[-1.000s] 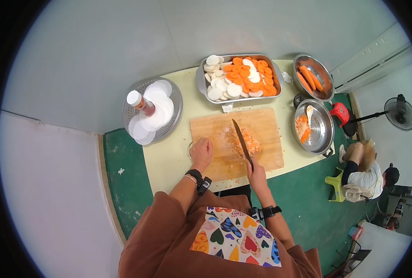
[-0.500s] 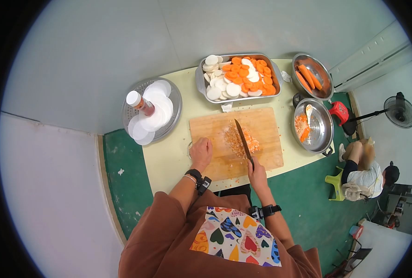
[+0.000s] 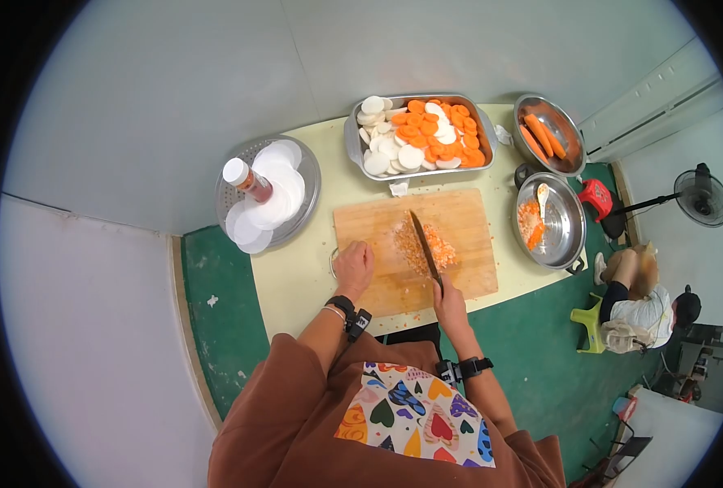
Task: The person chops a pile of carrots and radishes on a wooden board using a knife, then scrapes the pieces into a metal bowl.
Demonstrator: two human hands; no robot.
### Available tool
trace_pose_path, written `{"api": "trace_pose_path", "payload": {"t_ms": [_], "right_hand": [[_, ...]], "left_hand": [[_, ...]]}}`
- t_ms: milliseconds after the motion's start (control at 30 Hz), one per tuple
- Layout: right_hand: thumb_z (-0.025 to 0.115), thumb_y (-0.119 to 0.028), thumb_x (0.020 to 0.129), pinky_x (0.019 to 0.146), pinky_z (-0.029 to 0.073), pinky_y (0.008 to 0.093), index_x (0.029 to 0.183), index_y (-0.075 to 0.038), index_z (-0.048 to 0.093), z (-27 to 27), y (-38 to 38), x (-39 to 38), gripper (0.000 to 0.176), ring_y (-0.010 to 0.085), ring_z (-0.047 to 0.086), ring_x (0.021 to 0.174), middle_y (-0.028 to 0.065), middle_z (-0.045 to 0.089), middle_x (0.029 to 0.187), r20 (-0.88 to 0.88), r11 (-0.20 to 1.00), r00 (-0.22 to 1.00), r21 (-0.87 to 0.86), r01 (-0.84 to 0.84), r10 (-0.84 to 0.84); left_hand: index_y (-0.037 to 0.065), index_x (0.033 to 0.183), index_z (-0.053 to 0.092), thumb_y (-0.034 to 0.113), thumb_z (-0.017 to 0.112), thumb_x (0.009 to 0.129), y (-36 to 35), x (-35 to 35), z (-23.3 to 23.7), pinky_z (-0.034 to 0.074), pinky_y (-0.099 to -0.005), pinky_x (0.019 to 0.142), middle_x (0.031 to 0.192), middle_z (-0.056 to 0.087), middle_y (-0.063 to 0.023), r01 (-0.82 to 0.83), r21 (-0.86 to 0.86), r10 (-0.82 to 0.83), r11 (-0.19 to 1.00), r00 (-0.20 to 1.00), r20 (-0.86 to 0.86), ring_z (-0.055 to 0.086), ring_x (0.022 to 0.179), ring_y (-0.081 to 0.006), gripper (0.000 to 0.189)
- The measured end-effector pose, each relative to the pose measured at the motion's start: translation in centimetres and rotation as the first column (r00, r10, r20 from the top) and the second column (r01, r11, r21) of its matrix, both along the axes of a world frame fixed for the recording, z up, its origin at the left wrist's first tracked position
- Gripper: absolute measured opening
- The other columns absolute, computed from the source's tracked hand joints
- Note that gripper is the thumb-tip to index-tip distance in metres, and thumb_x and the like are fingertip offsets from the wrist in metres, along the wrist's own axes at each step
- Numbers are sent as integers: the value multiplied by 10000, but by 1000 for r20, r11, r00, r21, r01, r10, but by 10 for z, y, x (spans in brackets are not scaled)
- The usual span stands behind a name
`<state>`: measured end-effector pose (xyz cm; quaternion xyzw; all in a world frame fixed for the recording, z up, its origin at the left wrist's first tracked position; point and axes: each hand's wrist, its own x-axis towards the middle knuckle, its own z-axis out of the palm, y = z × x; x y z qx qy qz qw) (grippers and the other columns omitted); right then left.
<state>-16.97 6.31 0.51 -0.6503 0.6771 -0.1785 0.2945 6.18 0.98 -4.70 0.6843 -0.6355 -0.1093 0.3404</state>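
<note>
A wooden cutting board (image 3: 475,244) lies on the pale yellow table, with a heap of finely chopped orange and white bits (image 3: 441,246) near its middle. My right hand (image 3: 449,301) grips the handle of a knife (image 3: 423,242), whose dark blade lies over the chopped heap and points away from me. At the board's left edge rests my left hand (image 3: 353,268), its fingers curled into a fist beside a metal ring (image 3: 333,262). Whether anything is inside that fist cannot be seen.
Behind the board, a metal tray (image 3: 352,145) holds white and orange slices. Left is a perforated round tray (image 3: 311,191) with white discs and a bottle (image 3: 247,180). Right are a carrot bowl (image 3: 569,122) and a pan (image 3: 569,224) with spoon. A person (image 3: 646,309) sits beyond.
The knife and my right hand have shifted very slightly to the left over the chopped heap. My left hand stays in place.
</note>
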Motion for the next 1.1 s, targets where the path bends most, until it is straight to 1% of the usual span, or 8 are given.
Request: {"api": "trace_pose_path", "payload": {"t_ms": [233,367,433,467,567,633,833,1100], "right_hand": [[530,-205,977,563,440,546,1076,-6,531,0,0,3,222,509,575,682,304,592,705,79,1000,997,5,23,-23],[526,-194,978,588,449,537,1159,-11,523,-1,0,2,258,511,578,736,315,606,768,-12,997,1000,75,-3,4],[488,-208,989,618,469,533,1291,-33,475,-2,-1,-4,349,487,610,748,303,626,779,185,994,977,-18,-105,107],[488,-208,989,618,469,533,1291,-33,475,0,-2,-5,349,487,610,748,303,626,779,185,994,977,-19,-105,107],[461,-203,1008,624,478,462,1387,-36,427,5,0,-4,416,401,632,694,263,614,754,352,992,927,-43,-118,126],[428,-202,1031,527,409,288,1441,-17,381,8,4,3,452,119,442,560,35,439,635,464,995,884,97,12,-56],[411,-193,1039,498,377,272,1437,-18,402,-21,9,10,434,92,410,527,7,395,604,368,999,929,31,29,-38],[410,-196,1037,495,382,286,1426,-39,429,-6,8,17,419,106,419,520,20,405,600,377,996,922,13,86,-84]], "left_hand": [[57,751,552,178,575,881,0,1,-1,452,-459,596,734,573,-118,-2,28,2,1000,1000,7,583,669,-349,180],[60,755,555,180,573,881,0,1,1,455,-456,599,738,576,-112,-7,26,7,1000,1000,10,586,673,-345,175],[62,759,558,179,572,881,0,0,2,458,-453,602,740,578,-109,-8,25,8,1000,1000,12,588,676,-343,170],[62,759,558,179,572,881,0,0,2,458,-453,602,740,578,-109,-8,25,8,1000,1000,11,588,676,-343,170],[63,761,561,176,572,880,0,1,0,459,-454,603,745,583,-109,-3,41,3,999,1000,13,590,678,-342,165],[64,759,559,172,574,880,0,1,-1,458,-455,603,745,582,-109,-7,35,6,999,1000,21,590,679,-343,163],[62,754,555,170,579,879,-1,1,-2,456,-456,602,740,578,-112,-9,32,9,999,1000,10,586,674,-346,167],[61,742,547,158,582,871,-2,0,1,452,-459,595,732,573,-113,-13,22,13,1000,1000,-9,586,672,-342,165]]}}
